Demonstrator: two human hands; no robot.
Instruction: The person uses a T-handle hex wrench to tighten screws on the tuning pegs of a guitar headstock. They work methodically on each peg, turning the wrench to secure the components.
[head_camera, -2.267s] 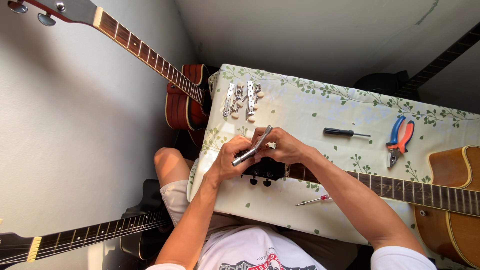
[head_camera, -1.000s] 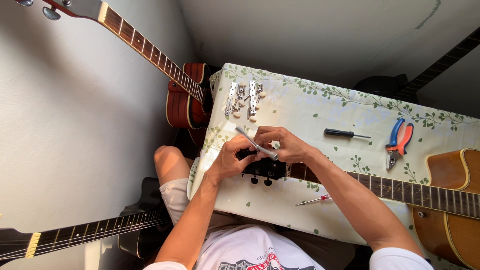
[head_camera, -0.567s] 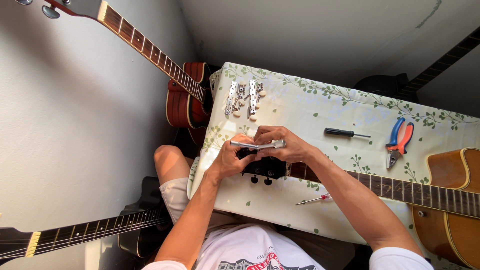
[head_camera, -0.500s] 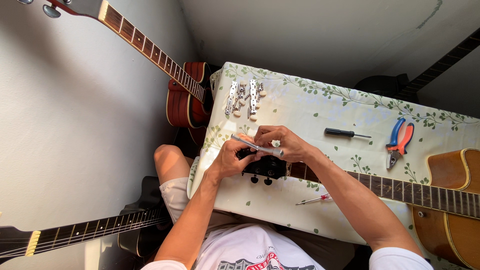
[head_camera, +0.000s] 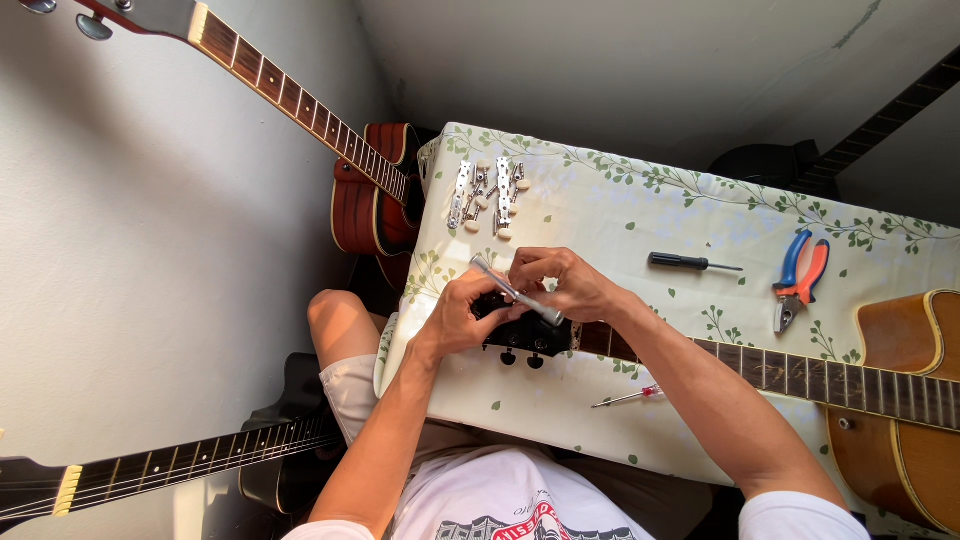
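Note:
An acoustic guitar lies across the table with its dark headstock (head_camera: 528, 336) under my hands and its neck (head_camera: 800, 370) running right to the brown body (head_camera: 905, 400). My left hand (head_camera: 462, 315) grips the headstock's left end. My right hand (head_camera: 560, 282) holds a slim silver metal tool (head_camera: 515, 291), angled from upper left to lower right over the headstock. Black tuner knobs poke out below the headstock.
Two silver tuner strips (head_camera: 485, 195) lie at the table's far left. A black screwdriver (head_camera: 692, 263), blue-and-orange pliers (head_camera: 800, 275) and a small red-tipped screwdriver (head_camera: 628, 397) rest on the floral tablecloth (head_camera: 620, 205). Other guitars (head_camera: 370, 190) lean at the left and right.
The silver tool has swung in my hands, from pointing up-right to lying level, then to slanting down-right over the headstock. The guitar and table tools stayed put.

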